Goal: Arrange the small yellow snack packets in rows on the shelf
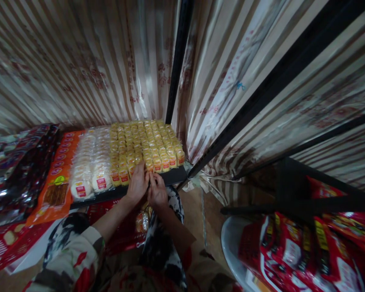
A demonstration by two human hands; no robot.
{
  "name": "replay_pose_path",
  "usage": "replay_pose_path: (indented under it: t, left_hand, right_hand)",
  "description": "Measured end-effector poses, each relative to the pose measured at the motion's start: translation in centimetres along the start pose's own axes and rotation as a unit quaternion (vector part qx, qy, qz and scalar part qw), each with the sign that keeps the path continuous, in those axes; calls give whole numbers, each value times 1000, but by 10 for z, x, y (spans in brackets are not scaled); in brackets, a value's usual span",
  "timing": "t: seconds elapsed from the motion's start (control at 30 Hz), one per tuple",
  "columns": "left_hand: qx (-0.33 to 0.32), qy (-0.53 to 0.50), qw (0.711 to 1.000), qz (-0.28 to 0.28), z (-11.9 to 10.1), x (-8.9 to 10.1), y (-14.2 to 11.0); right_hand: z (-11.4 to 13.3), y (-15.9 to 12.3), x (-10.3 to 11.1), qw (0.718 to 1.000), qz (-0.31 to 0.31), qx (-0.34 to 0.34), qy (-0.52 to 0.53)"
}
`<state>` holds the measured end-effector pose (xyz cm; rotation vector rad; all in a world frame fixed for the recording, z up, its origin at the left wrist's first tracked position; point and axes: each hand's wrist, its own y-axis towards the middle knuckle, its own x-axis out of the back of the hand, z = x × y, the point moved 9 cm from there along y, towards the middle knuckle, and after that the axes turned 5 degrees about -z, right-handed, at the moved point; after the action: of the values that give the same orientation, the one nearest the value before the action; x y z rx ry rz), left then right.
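My left hand (138,184) and my right hand (158,192) meet at the front edge of a block of small yellow snack packets (146,140), stacked in tight rows on a dark shelf (174,175). Both hands are closed, with fingertips pinched on a yellow packet (149,167) in the front row, which they mostly cover. Left of the yellow packets stand rows of round white packaged cakes (101,178) in clear wrap with red labels.
Orange snack bags (59,174) and dark shiny packs (21,174) lie farther left. Below the shelf is a red basket (118,231) holding more packets. Black metal posts (178,61) rise before striped curtains (109,61). At lower right, red snack bags (292,247) fill a pale tub (228,239).
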<state>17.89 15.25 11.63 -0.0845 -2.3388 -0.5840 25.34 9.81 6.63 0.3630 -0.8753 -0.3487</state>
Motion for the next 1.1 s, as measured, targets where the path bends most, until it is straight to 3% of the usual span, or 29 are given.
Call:
replay_pose_path:
  t: [0.13,0.3,0.47,0.9,1.1]
  left_hand:
    - [-27,36,999,-15,-6,-2,-20]
    - [-8,22,999,30,4,-20,-36]
    - [11,11,998,60,10,-26,-34]
    - [15,12,997,68,7,-27,-30]
    - [27,-10,999,19,8,-23,-35]
  right_hand:
    - [0,0,2,1000,-18,-10,-5]
    - [-3,-1,3,1000,-21,-17,-6]
    - [-10,0,-1,1000,-17,-26,7]
    - [-9,0,1,999,-36,-29,4]
    - [-11,0,-2,999,-23,-34,10]
